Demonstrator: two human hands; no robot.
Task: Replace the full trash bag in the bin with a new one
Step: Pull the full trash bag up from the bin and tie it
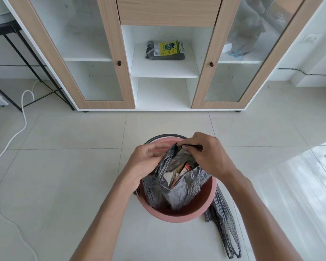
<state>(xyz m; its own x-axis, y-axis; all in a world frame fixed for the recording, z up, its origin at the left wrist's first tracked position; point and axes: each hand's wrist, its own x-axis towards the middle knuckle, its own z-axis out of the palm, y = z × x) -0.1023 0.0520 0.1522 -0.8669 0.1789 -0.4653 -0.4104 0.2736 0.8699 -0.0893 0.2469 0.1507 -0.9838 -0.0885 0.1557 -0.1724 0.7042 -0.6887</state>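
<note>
On the floor just right of the pink bin (177, 216) lies a flat grey bag (224, 223). Inside the bin sits the full trash bag (179, 191). The left hand (147, 159) and right hand (205, 155) pinch its top edges, fingers curled. Its contents are mostly hidden. Beyond, a pack of bags (166, 50) rests on a cabinet shelf (164, 70).

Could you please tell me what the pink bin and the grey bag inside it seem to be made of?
The bin looks like moulded plastic, matte pink: its rim is smooth and evenly coloured. The bag looks like thin plastic film, dark grey, faintly shiny: it crinkles into fine creases and sags in soft folds.
</note>
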